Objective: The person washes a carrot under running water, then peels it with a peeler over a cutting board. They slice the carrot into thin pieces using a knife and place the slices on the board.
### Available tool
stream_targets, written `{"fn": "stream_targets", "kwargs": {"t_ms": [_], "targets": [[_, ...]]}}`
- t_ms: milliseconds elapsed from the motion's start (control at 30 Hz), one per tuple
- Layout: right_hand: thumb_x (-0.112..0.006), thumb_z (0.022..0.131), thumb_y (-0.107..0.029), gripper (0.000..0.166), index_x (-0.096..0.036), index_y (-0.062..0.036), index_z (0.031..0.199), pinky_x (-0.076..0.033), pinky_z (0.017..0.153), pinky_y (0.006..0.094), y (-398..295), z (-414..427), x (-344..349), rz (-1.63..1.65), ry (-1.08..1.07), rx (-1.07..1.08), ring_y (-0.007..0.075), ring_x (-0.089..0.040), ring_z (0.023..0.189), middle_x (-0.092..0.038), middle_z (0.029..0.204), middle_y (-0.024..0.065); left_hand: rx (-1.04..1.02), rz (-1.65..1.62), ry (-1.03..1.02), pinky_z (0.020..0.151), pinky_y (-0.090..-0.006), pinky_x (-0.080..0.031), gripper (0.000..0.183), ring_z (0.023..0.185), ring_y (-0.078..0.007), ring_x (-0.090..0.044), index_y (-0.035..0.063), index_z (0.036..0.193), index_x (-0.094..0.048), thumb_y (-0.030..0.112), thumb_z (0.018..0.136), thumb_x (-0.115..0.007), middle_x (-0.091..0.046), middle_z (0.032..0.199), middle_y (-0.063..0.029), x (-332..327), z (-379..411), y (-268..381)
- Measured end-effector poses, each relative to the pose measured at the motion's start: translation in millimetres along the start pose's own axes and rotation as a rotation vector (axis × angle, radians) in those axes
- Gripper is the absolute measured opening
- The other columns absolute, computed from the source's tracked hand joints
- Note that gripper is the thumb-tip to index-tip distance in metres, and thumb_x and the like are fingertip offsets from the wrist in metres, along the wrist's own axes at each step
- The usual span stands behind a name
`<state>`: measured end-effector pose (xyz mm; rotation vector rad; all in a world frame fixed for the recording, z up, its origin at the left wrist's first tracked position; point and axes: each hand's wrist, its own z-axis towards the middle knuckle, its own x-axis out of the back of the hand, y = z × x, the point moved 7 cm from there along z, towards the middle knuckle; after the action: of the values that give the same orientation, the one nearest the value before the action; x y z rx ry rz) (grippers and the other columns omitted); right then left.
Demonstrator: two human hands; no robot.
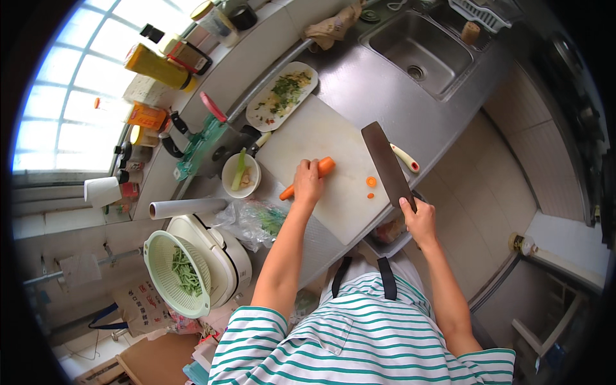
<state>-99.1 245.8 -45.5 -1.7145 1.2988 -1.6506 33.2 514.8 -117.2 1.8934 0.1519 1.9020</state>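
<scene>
My left hand point(309, 182) grips a peeled carrot point(327, 166) that lies on the white cutting board point(332, 221). One carrot end sticks out past my fingers toward the upper right, the other toward the lower left. In my right hand point(420, 222) is the handle of a Chinese cleaver point(385, 159), its dark broad blade over the board's right side and apart from the carrot. Between the hands lie a round carrot slice point(371, 181) and a smaller carrot piece point(370, 196). Partly hidden behind the blade is a light-handled kitchen tool point(405, 159).
Beyond the board sits an oval plate point(260, 122) of chopped herbs and garlic. A white bowl point(234, 190), a knife holder point(202, 144) and a plastic bag point(236, 219) are at left. Near the lower left, a green colander point(156, 269) holds cut green beans. The sink point(433, 57) is upper right.
</scene>
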Motion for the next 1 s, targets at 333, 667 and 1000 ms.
{"fn": "stream_targets", "kwargs": {"t_ms": [333,667,1000], "targets": [[-0.059,0.086,-0.029,0.030,-0.064,0.0003,0.079,-0.043,0.052,0.0392,35.8,-13.3,22.2,0.015,0.064,-0.078,0.0346,-0.058,0.054,-0.056,0.058,0.0195,-0.482,-0.202,-0.177,0.089,-0.0380,-0.044,0.050,0.106,-0.0307,-0.050,0.0078,0.117,-0.054,0.013,0.070,-0.071,-0.051,0.117,-0.0120,-25.8,-26.9,120.5],[-0.060,0.088,-0.024,0.031,-0.059,0.0012,0.070,-0.036,0.039,0.0285,63.5,-31.7,61.3,0.168,0.197,-0.215,0.0096,-0.046,0.038,-0.046,0.045,0.0016,-0.537,-0.450,-0.363,0.073,-0.0374,-0.049,0.011,0.084,-0.0307,-0.057,0.0051,0.087,-0.061,0.008,0.077,-0.057,-0.057,0.086,-0.0109,-70.3,-86.0,164.4],[-0.061,0.085,-0.028,0.028,-0.066,-0.0002,0.084,-0.046,0.051,0.0368,44.6,-27.5,80.8,-0.163,0.186,-0.072,0.0286,-0.058,0.050,-0.058,0.056,0.0124,-0.656,-0.319,-0.352,0.086,-0.0410,-0.044,0.017,0.105,-0.0289,-0.051,0.0051,0.091,-0.058,0.012,0.076,-0.059,-0.054,0.112,-0.0123,-70.7,-100.2,178.4]]}}
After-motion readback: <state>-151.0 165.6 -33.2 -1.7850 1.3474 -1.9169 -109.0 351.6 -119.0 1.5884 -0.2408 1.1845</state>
